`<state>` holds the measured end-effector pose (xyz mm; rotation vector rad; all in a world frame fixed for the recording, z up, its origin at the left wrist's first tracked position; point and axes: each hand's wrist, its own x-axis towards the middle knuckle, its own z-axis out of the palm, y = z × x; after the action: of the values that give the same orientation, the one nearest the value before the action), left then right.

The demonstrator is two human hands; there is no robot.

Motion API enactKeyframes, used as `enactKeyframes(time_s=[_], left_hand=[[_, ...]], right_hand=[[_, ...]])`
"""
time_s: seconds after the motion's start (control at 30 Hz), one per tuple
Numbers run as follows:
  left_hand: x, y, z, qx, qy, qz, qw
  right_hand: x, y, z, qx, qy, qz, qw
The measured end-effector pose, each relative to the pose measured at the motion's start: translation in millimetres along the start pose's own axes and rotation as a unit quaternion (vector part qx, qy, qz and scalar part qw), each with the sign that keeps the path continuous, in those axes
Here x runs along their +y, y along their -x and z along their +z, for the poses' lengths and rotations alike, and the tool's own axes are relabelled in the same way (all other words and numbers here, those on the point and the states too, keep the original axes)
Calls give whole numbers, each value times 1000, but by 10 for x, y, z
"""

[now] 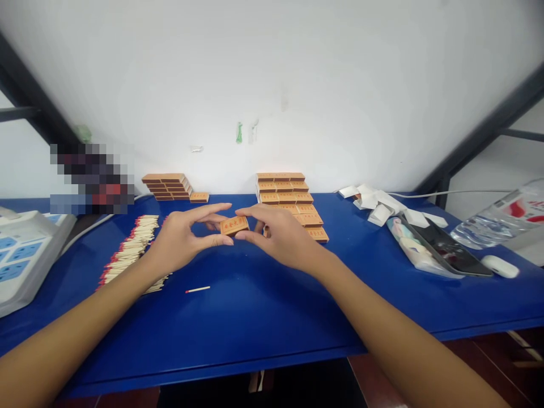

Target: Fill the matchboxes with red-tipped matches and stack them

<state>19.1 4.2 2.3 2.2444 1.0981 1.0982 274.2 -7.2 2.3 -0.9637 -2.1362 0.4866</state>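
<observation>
Between both hands, above the blue table (263, 317), is a small orange matchbox (234, 226) with red lettering on its top. My left hand (187, 233) pinches its left end between thumb and fingers. At the right end, my right hand (276, 232) grips the same box with thumb and forefinger. Left of my left hand lie rows of loose red-tipped matches (130, 249), partly hidden by the hand and forearm. A single match (198, 289) lies apart in front. Behind my right hand, stepped rows of matchboxes (284, 187) are partly covered.
A smaller matchbox stack (168, 186) stands against the wall, with one box (199, 197) beside it. White paper trays (378, 204) lie at back right, near a dark phone (450, 249), a white earbud case (500, 266) and a plastic bottle (497, 218). A power strip (25, 255) sits at left.
</observation>
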Motion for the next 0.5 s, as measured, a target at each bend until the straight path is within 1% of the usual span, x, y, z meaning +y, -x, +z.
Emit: enactKeyframes(time_s=[0.07, 0.1, 0.17, 0.2, 0.27, 0.33, 0.4, 0.43, 0.5], left_hand=[[11, 1, 12, -2, -9, 5, 1000], [18, 1, 21, 1, -24, 10, 1000], [40, -7, 49, 0, -70, 23, 997], [58, -16, 68, -17, -97, 29, 995], [112, -50, 124, -79, -152, 31, 985], [189, -103, 210, -150, -203, 16, 968], [273, -173, 324, -195, -244, -12, 950], [310, -210, 389, -208, -258, -25, 943], [367, -283, 523, -207, -281, -38, 936]], right_hand=[[-9, 5, -180, -29, 29, 4, 999], [-3, 24, -273, -29, 37, 16, 999], [49, 95, -465, 1, 35, 53, 998], [95, 143, -565, 16, 34, 74, 997], [221, 256, -770, 51, 35, 120, 991], [365, 380, -967, 89, 29, 157, 983], [494, 511, -1130, 117, 4, 180, 977], [544, 579, -1192, 117, -21, 189, 975], [607, 716, -1276, 75, -80, 227, 968]])
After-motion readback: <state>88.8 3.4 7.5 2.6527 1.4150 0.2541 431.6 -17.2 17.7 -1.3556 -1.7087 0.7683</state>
